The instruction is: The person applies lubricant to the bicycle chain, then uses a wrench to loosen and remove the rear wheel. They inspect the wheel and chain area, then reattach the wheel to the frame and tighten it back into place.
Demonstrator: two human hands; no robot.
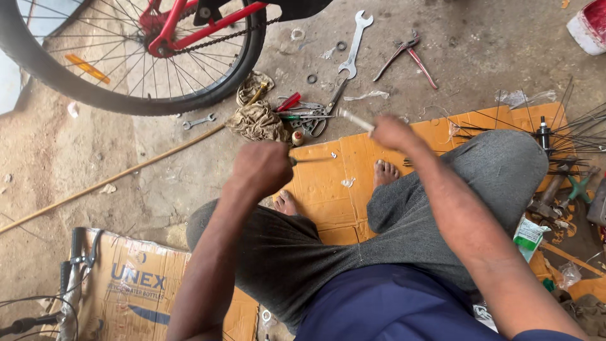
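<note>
Both hands clenched: left hand [262,165] on thin metal rod [314,159], right hand [392,132] on pale-handled tool [355,119]. Best kept steady, aligned.

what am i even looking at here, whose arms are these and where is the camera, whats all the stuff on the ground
There is no machine here. The camera sits on a person's head and looks down, so the two arms are the wearer's own. The person sits on a sheet of orange cardboard on a concrete floor, knees bent, bare feet showing.

The left hand is closed around a thin metal tool or rod whose tip pokes out to the right. The right hand is closed on a pale slim rod-like piece; both are blurred, so I cannot tell exactly what they are.

On the floor beyond lie a large open-ended spanner, red-handled pliers, a small spanner, a crumpled rag and a few washers. A red bicycle's wheel stands top left, loose spokes lie right, and a cardboard box sits bottom left.
</note>
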